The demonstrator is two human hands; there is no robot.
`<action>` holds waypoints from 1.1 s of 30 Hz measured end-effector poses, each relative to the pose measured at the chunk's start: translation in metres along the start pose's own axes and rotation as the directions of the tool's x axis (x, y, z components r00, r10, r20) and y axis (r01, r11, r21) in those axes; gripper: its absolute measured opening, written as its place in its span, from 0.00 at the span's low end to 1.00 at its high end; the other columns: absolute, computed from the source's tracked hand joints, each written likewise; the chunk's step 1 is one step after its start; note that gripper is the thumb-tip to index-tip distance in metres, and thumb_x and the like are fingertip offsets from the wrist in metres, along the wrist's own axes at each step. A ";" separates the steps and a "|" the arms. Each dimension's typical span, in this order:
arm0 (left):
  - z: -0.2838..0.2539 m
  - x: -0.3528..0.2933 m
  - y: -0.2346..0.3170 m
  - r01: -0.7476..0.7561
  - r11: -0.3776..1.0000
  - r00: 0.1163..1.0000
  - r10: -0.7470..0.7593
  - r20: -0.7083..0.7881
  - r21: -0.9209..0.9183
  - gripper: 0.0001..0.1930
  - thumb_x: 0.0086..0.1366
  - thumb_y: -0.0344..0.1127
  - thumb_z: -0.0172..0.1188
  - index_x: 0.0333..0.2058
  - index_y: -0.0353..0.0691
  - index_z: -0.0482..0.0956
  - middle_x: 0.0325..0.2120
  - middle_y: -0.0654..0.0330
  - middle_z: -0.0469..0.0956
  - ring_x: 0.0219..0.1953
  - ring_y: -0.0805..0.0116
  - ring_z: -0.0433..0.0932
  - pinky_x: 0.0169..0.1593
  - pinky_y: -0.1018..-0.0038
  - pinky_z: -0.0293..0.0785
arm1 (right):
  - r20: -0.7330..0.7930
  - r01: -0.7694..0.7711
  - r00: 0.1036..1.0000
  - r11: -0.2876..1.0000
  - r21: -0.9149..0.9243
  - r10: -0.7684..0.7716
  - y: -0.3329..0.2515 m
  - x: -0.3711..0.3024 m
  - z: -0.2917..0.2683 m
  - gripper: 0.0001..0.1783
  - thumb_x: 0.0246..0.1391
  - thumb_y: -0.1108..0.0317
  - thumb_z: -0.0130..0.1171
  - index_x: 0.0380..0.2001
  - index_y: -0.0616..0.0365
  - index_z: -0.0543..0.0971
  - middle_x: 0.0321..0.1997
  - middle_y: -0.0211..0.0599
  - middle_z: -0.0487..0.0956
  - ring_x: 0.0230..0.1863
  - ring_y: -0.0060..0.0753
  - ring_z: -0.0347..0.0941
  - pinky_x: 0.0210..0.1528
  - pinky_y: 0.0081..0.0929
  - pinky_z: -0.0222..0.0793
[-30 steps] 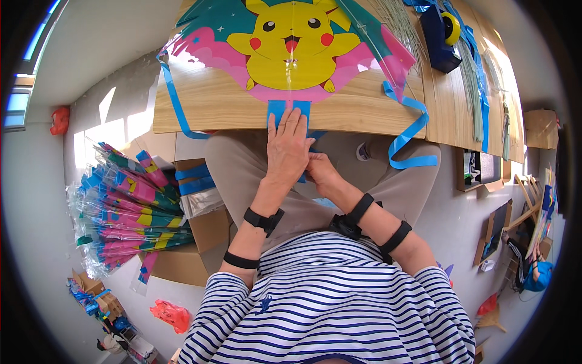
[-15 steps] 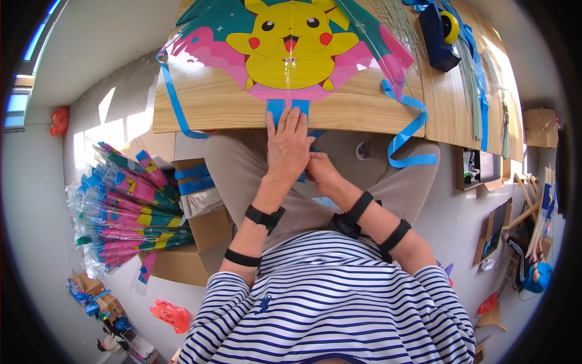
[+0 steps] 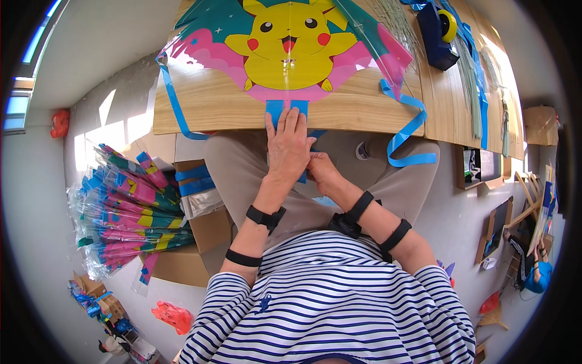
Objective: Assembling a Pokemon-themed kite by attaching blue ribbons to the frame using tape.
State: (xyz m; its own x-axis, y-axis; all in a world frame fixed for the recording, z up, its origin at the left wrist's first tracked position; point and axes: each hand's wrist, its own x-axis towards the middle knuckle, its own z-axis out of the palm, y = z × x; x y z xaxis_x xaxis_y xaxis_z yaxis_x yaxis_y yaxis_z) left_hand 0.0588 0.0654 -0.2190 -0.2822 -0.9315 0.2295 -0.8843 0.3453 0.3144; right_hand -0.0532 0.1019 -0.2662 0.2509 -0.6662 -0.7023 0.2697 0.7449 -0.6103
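Note:
A kite point(image 3: 288, 73) in pink, green and yellow, printed with a cartoon creature, lies flat on the wooden table. From its lower point a wide blue tail strip point(image 3: 274, 109) comes down over the table's near edge. My left hand point(image 3: 287, 148) lies on this strip with its fingers stretched out, the fingertips on the table edge. Just below and right of it, my right hand point(image 3: 325, 175) is closed, its fingertips against the left hand's side. What it pinches is hidden. Narrow blue ribbons point(image 3: 407, 130) hang from the kite's two side corners.
A blue tape dispenser point(image 3: 438, 39) with a yellow core stands on the table's right, beside thin rods point(image 3: 476, 103). To my left, several folded kites point(image 3: 133, 212) in clear wrapping stick out of a cardboard box point(image 3: 176, 264). A person point(image 3: 536, 273) is at far right.

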 end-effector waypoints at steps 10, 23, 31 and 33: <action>0.001 -0.001 0.001 0.013 1.000 1.000 -0.013 0.004 -0.014 0.31 0.54 0.39 0.71 0.54 0.31 0.73 0.58 0.50 0.68 0.66 0.51 0.63 0.69 0.39 0.48 | -0.014 0.005 1.000 1.000 -0.018 -0.005 -0.002 -0.003 0.005 0.09 0.62 0.69 0.57 0.28 0.51 0.82 0.21 0.19 0.76 0.17 0.14 0.58 0.20 0.20 0.47; 0.001 -0.001 0.001 0.014 0.999 1.000 -0.014 0.017 -0.041 0.31 0.54 0.38 0.71 0.55 0.31 0.73 0.58 0.51 0.68 0.66 0.52 0.62 0.69 0.39 0.48 | -0.020 0.002 1.000 0.999 -0.038 -0.003 0.000 -0.002 0.004 0.10 0.63 0.68 0.55 0.27 0.49 0.81 0.20 0.19 0.74 0.16 0.14 0.56 0.20 0.20 0.46; 0.001 -0.001 0.001 0.018 1.000 1.000 -0.017 0.015 -0.026 0.31 0.54 0.38 0.71 0.55 0.32 0.73 0.59 0.51 0.68 0.67 0.52 0.62 0.69 0.38 0.48 | -0.013 0.001 1.000 1.000 -0.021 -0.002 -0.001 -0.001 0.004 0.10 0.62 0.68 0.56 0.26 0.51 0.81 0.21 0.21 0.75 0.17 0.15 0.57 0.21 0.20 0.47; 0.001 -0.001 0.001 0.020 1.000 1.000 -0.019 0.017 -0.023 0.31 0.54 0.38 0.71 0.55 0.32 0.73 0.59 0.51 0.68 0.67 0.52 0.62 0.69 0.38 0.48 | -0.013 0.001 1.000 1.000 0.003 -0.001 -0.002 -0.001 0.003 0.10 0.61 0.68 0.58 0.26 0.56 0.83 0.21 0.23 0.76 0.19 0.16 0.59 0.22 0.22 0.50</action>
State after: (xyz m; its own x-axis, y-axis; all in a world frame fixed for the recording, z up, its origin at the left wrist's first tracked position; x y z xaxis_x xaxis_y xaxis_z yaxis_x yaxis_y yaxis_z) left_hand 0.0578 0.0668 -0.2200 -0.2712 -0.9399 0.2077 -0.8809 0.3293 0.3399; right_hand -0.0511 0.1014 -0.2631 0.2384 -0.6665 -0.7064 0.2723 0.7441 -0.6101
